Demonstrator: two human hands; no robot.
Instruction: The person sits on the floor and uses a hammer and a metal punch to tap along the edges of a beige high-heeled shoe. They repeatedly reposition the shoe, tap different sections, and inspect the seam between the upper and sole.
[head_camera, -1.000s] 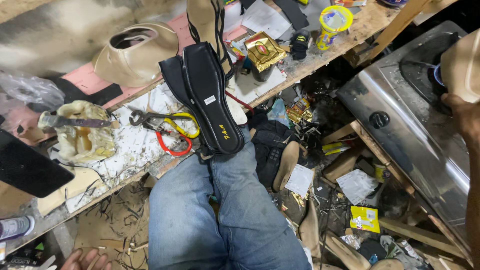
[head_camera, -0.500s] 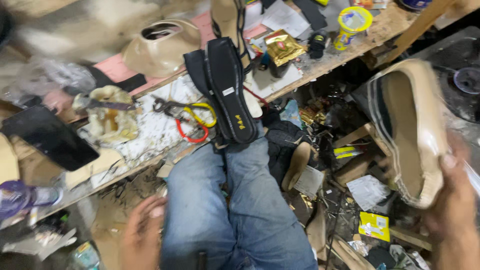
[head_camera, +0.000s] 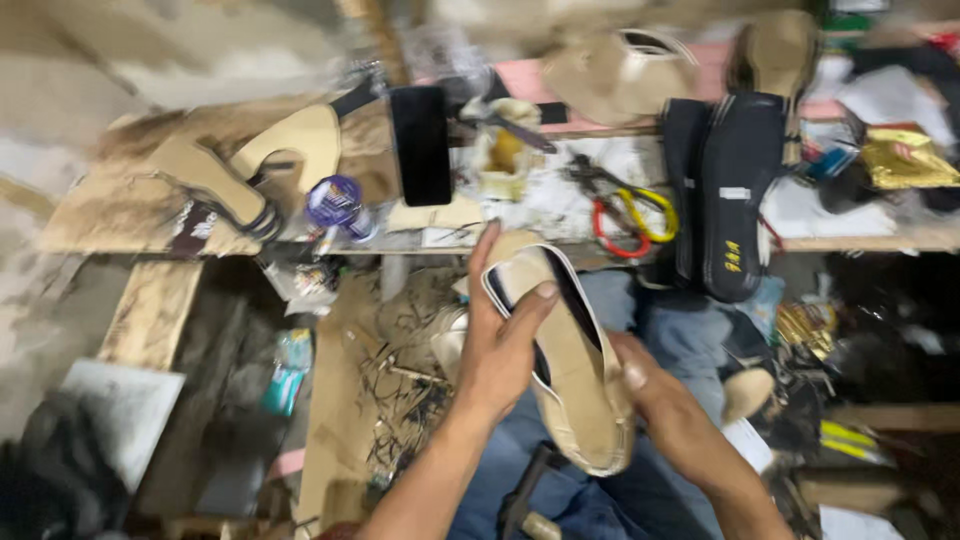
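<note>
Two hands grip a beige shoe (head_camera: 565, 370) over the lap: left hand (head_camera: 500, 350) is wrapped about its 9 o'clock edge, right hand (head_camera: 655, 395) pinches its 3 o'clock edge. Black soles (head_camera: 735, 190) overhang the workbench edge (head_camera: 850, 243) at 2 o'clock, well apart

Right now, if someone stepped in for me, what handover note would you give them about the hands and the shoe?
Left hand: gripping the beige shoe from its left side, thumb across the top edge.
Right hand: supporting the shoe from the right, near its lower end.
The shoe is held over the lap, just below the workbench edge.
On the bench: a pair of black soles, scissors with red and yellow handles, and a black rectangular block.
Done: shoe is in both hands. Left: the soles lie on the bench, apart from the shoe; the picture is blurred, so finer detail cannot be told.
</note>
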